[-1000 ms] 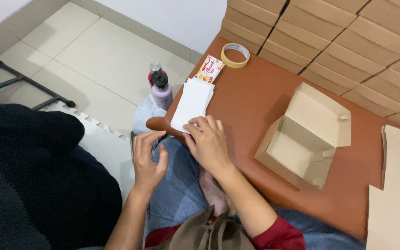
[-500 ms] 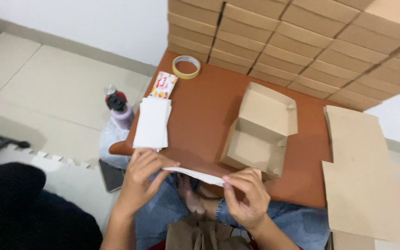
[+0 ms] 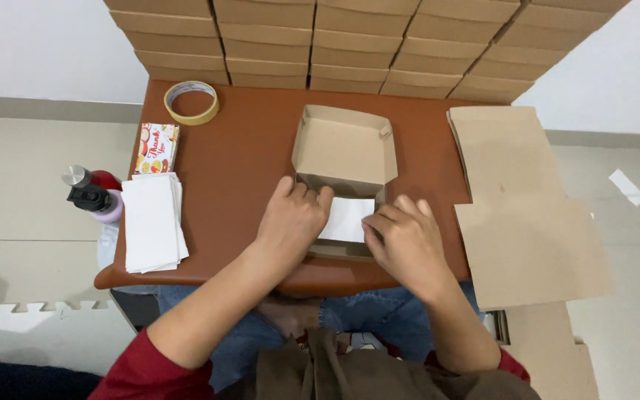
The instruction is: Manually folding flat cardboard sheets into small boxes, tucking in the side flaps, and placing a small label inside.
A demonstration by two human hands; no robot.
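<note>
Left hand (image 3: pixel 295 221): palm down on the near part of the open cardboard box (image 3: pixel 346 159), fingers flat on the white sheet (image 3: pixel 346 219), pressing rather than gripping, likely to seat it.
Right hand (image 3: pixel 403 238): fingers curled over the sheet's right edge, steadying it the same way.
White sheet: now inside the box between both hands; half a second ago it was held up in front of the worktop (image 3: pixel 246 148).
Left side: paper stack (image 3: pixel 152 222), tape roll (image 3: pixel 191 101) beyond.
Far: wall of stacked boxes (image 3: pixel 350 44).
</note>
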